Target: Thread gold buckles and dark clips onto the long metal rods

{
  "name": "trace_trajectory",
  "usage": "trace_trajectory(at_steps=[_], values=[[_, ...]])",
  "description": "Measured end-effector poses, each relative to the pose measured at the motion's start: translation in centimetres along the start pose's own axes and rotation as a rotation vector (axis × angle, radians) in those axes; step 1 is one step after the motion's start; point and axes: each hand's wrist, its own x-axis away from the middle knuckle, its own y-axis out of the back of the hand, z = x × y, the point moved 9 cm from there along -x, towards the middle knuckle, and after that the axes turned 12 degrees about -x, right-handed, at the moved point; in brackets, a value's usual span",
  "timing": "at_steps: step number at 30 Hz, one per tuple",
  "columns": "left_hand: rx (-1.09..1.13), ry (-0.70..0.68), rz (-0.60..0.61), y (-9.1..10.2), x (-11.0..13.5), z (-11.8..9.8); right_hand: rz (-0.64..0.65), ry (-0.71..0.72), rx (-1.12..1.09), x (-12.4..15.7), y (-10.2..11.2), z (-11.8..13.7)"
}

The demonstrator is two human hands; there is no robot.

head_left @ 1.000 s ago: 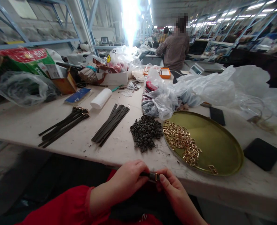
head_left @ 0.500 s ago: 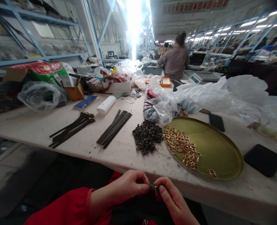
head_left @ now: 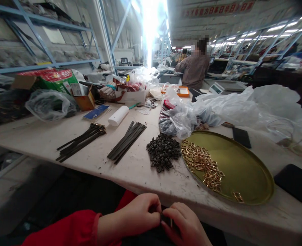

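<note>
Low in the view, below the table edge, my left hand (head_left: 138, 215) is closed, thumb and finger pinching a dark strap (head_left: 163, 218). My right hand (head_left: 184, 223) meets it fingertip to fingertip, closed on the same strap where a gold buckle sits. Only a thin gleam of the buckle (head_left: 171, 222) shows between the right fingers; the rest of strap and buckle is covered. On the table beyond lie a heap of small dark loops (head_left: 163, 152), a bundle of dark straps (head_left: 127, 141), and straps with gold buckles fitted (head_left: 80, 141).
A round gold-coloured tray (head_left: 243, 164) at right holds many loose gold buckles (head_left: 202, 160). Beside it lie dark flat pads (head_left: 295, 182). Plastic bags (head_left: 225, 106), a white roll (head_left: 118, 115) and a blue booklet (head_left: 96, 112) sit farther back. A person (head_left: 195, 68) is beyond the table.
My right fingers have closed farther over the gold buckle, which showed plainly before. Both hands remain together below the table edge. The whole view has shifted slightly.
</note>
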Motion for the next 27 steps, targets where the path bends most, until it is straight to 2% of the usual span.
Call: trace_trajectory(at_steps=[2,4,6,10,13,15,21,24,27], values=[[-0.078,-0.140,-0.053,1.2,0.3,-1.5,-0.064,-0.113,-0.082,0.4,0.7,-1.6],[-0.122,-0.193,-0.001,1.5,0.2,-1.7,-0.119,-0.214,-0.121,0.8,1.6,-3.4],[-0.197,-0.160,0.019,1.9,-0.6,-0.6,-0.153,-0.285,-0.091,1.0,2.6,-5.2],[-0.546,-0.143,-0.194,4.3,-3.7,1.7,-0.153,-0.349,0.072,0.3,3.7,-8.9],[-0.848,-0.218,-0.264,4.4,-5.8,3.0,-0.105,-0.385,0.185,-0.3,3.1,-11.4],[-0.950,-0.299,-0.295,4.1,-6.3,3.5,-0.099,-0.400,0.208,-0.3,2.6,-12.6],[-0.984,-0.390,-0.406,4.6,-5.6,5.2,-0.186,-0.437,0.104,1.0,2.8,-14.1],[-0.993,-0.477,-0.458,4.5,-5.2,4.7,-0.212,-0.394,0.097,1.0,3.2,-13.7],[-0.982,-0.536,-0.445,3.8,-5.4,3.7,-0.222,-0.368,0.097,0.5,3.4,-13.3]])
